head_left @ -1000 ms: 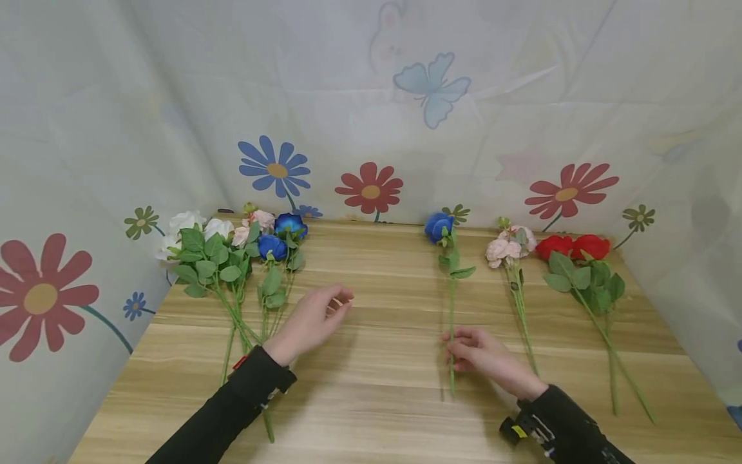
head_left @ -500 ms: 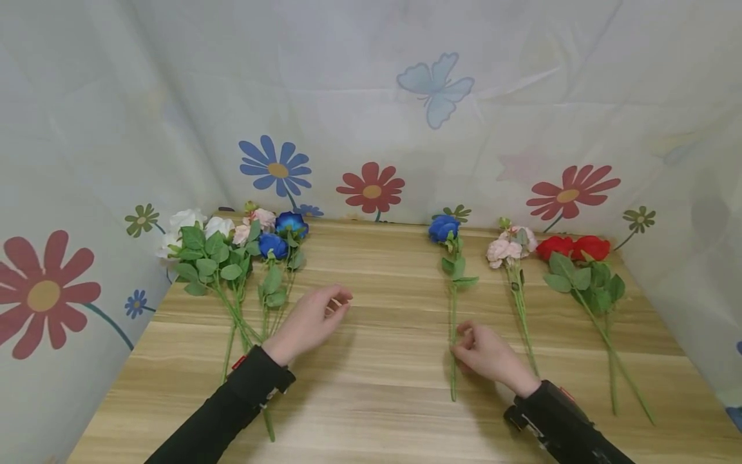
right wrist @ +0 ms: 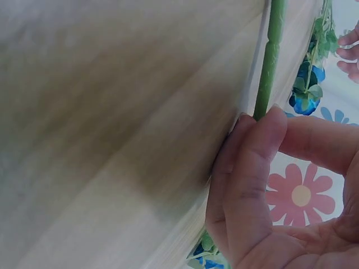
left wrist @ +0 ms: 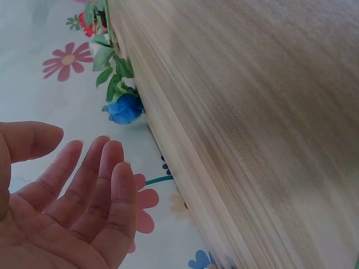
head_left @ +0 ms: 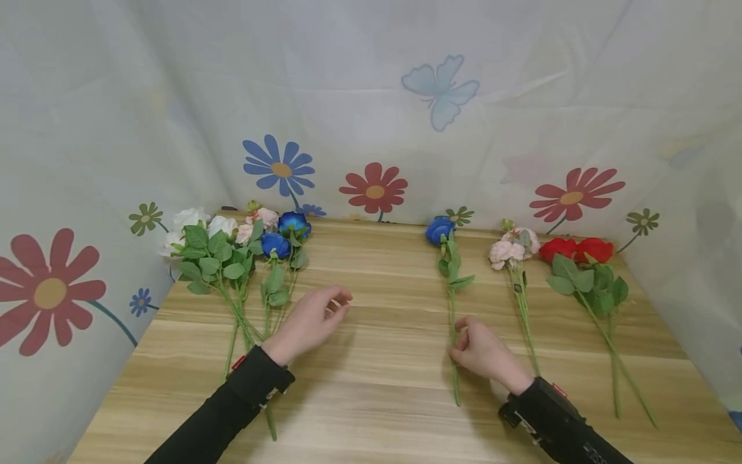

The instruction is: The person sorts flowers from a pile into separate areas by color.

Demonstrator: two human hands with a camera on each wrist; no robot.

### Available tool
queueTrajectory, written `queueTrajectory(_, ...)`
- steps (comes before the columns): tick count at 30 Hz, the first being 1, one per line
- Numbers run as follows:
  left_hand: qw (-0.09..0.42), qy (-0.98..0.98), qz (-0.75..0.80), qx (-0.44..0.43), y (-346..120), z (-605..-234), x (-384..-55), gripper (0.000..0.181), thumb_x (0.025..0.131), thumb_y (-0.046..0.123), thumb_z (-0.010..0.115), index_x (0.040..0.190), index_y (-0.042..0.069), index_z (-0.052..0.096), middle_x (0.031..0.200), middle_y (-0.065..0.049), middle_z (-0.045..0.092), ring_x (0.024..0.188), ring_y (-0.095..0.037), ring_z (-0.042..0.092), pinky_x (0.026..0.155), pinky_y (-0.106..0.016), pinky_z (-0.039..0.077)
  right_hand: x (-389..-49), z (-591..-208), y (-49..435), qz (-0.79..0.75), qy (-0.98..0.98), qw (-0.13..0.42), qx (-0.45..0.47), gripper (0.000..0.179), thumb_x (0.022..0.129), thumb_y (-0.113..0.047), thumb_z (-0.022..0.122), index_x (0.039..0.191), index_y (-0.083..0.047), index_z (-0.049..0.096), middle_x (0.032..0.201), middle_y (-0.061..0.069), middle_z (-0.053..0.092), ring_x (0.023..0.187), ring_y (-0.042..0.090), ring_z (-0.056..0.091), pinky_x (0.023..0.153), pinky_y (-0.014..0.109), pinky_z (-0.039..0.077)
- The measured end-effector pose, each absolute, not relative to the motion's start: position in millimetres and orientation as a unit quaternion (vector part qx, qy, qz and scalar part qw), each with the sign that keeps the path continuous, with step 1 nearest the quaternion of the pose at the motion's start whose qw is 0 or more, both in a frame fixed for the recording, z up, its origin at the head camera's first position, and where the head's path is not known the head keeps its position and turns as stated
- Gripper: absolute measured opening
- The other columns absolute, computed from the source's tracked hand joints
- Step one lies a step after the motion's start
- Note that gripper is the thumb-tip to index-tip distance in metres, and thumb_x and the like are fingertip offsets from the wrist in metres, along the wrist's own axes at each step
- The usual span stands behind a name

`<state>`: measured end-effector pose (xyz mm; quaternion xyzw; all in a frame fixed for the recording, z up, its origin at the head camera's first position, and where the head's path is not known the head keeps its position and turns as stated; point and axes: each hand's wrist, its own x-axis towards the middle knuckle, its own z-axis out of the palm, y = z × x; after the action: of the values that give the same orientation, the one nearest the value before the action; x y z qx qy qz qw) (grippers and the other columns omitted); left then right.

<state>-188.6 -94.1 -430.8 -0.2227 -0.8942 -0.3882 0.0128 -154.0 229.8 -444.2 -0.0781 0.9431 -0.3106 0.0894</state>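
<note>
A single blue artificial rose (head_left: 440, 231) with green leaves lies right of the table's middle, its bloom toward the back wall. My right hand (head_left: 487, 351) pinches its green stem (right wrist: 271, 61) between thumb and fingertips, low on the stem. My left hand (head_left: 310, 322) holds nothing; its fingers are relaxed and slightly bent, as the left wrist view shows. It hovers over the wooden table just right of two blue roses (head_left: 284, 235), whose stems run down beside the wrist.
White roses (head_left: 191, 222) and pale pink flowers (head_left: 257, 225) lie with the blue ones at left, their stems crossing. Right of my right hand lie more pink flowers (head_left: 510, 248) and red roses (head_left: 576, 250). A printed cloth (head_left: 359, 96) hangs around the wooden table (head_left: 377, 399).
My right hand has drawn back slightly along the blue rose's stem, its fingers closing on it; the stem's lower end has shifted a little right. The left hand has stayed put.
</note>
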Motion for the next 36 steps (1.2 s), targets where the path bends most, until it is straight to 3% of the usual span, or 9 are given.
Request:
queueTrajectory(15,0.013,-0.891,-0.393,-0.226,-97.2,-434.6,-187.6,0.020,0.094,0.014,0.057,0.111,0.006,0.064,0.100,-0.002,0.065,0.085,-0.013,0.060,0.073,-0.030,0.052,-150.0,-441.9,235.9,-0.325,0.938,0.102,-0.067,0.045,0.080,-0.008,0.069,0.116,0.011,0.050,0.069,0.003,0.057,0.058,0.013,0.051,0.053,0.030,0.043)
queueTrajectory(23,0.029,-0.903,-0.368,-0.218,-100.4,-433.3,-184.6,0.019,0.093,0.014,0.058,0.110,0.007,0.064,0.101,-0.003,0.066,0.086,-0.014,0.061,0.074,-0.031,0.052,-150.5,-436.7,238.5,-0.334,0.938,0.054,-0.079,0.044,0.081,-0.005,0.064,0.120,0.009,0.049,0.077,0.006,0.055,0.064,0.014,0.052,0.057,0.030,0.045)
queueTrajectory(30,0.071,-0.925,-0.296,-0.228,-107.0,-432.2,-182.1,0.019,0.092,0.013,0.060,0.109,0.006,0.065,0.103,-0.007,0.067,0.090,-0.019,0.063,0.075,-0.035,0.052,-148.7,-431.9,225.5,-0.426,0.899,0.003,-0.098,0.028,0.085,0.001,0.061,0.112,0.005,0.057,0.085,0.009,0.056,0.072,0.016,0.058,0.058,0.025,0.048)
queueTrajectory(36,0.081,-0.933,-0.275,-0.219,-118.3,-432.8,-178.6,0.020,0.091,0.014,0.061,0.110,0.006,0.065,0.103,-0.007,0.067,0.091,-0.021,0.062,0.076,-0.037,0.052,-144.2,-421.1,205.4,-0.554,0.826,0.058,-0.089,0.026,0.092,-0.004,0.056,0.115,0.008,0.055,0.096,0.019,0.057,0.077,0.022,0.060,0.063,0.028,0.051)
